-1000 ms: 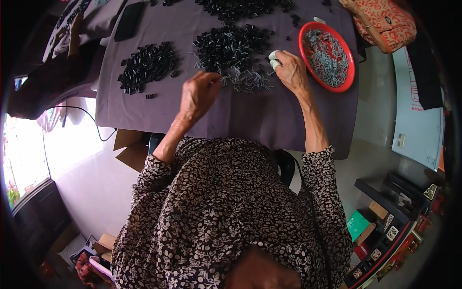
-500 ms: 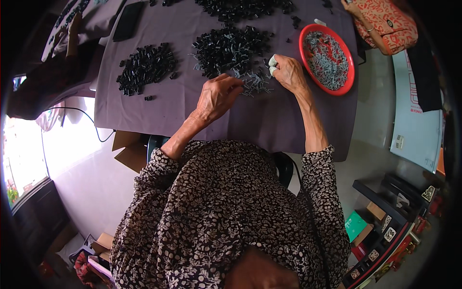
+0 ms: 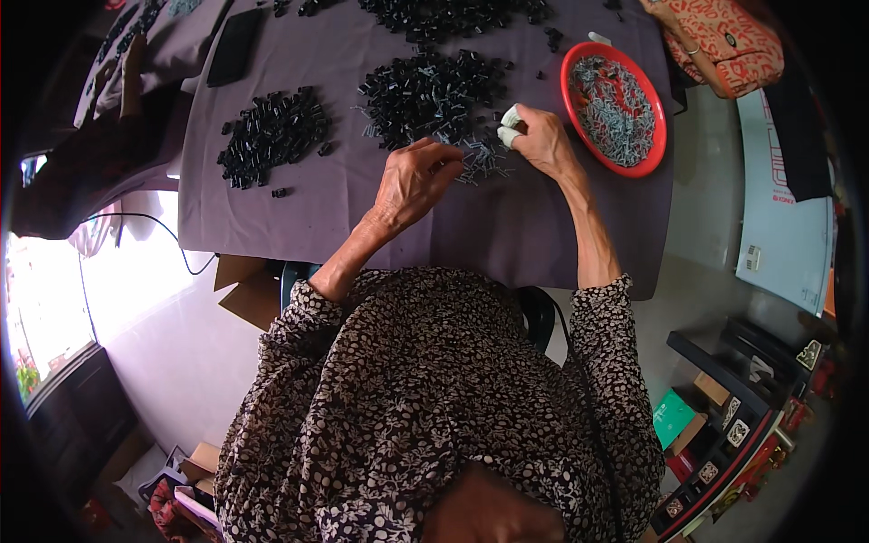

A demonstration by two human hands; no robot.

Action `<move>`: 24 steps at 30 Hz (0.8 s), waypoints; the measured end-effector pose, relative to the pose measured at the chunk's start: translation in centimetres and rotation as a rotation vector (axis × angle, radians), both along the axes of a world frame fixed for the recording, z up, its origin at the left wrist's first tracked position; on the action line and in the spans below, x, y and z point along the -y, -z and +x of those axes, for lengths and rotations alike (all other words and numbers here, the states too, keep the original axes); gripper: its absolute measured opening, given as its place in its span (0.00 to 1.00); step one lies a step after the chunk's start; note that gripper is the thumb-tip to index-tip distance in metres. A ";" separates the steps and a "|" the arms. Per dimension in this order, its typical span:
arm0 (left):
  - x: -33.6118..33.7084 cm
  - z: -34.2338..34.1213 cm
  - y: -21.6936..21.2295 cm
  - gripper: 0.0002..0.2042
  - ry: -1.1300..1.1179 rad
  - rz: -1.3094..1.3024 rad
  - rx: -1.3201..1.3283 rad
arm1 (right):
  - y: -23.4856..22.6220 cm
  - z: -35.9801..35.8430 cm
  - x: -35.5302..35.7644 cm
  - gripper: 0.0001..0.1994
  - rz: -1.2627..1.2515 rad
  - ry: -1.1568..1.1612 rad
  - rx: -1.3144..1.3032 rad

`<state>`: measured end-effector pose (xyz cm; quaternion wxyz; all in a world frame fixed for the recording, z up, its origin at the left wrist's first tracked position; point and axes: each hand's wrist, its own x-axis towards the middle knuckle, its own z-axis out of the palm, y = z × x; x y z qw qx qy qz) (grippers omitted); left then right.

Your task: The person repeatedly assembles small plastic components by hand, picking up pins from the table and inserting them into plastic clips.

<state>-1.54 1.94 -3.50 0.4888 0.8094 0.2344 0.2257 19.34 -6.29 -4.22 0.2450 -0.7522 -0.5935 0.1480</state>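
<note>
A large heap of small black plastic parts [image 3: 433, 90] lies on the purple-grey tablecloth, with thin grey pins [image 3: 482, 163] scattered at its near edge. My left hand [image 3: 416, 181] is beside these pins, its thumb and fingers drawn together; whatever they hold is too small to make out. My right hand [image 3: 543, 147] is just right of the pins. White covers wrap its thumb and index fingertips, which stand slightly apart next to a small black part. To its right, a red plastic dish [image 3: 659, 136] holds many grey pins.
A smaller pile of black parts [image 3: 272, 136] lies to the left, below a dark flat object [image 3: 235, 47]. More black parts [image 3: 444, 16] are at the far side. Another person's hand [image 3: 134, 56] is at the far left; another person's arm [image 3: 701, 63] is beyond the dish.
My right thumb and index finger have parted a little, and the hand has shifted slightly left. My left hand stays almost in place by the pins. The whole view has shifted slightly.
</note>
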 end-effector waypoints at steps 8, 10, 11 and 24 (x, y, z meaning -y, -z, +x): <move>0.6 2.1 -1.2 0.11 0.035 -0.763 0.070 | -4.3 -3.5 2.3 0.07 0.028 0.011 -0.313; 0.8 1.9 -0.8 0.11 0.060 -0.820 0.094 | -3.9 -4.9 2.5 0.06 0.143 -0.124 -0.154; 0.9 1.6 -0.5 0.11 0.086 -0.862 0.069 | -4.2 -5.6 2.7 0.05 0.166 -0.143 -0.145; 0.7 0.0 0.6 0.06 0.094 -1.394 0.314 | 1.5 0.6 1.0 0.05 0.128 -0.028 0.162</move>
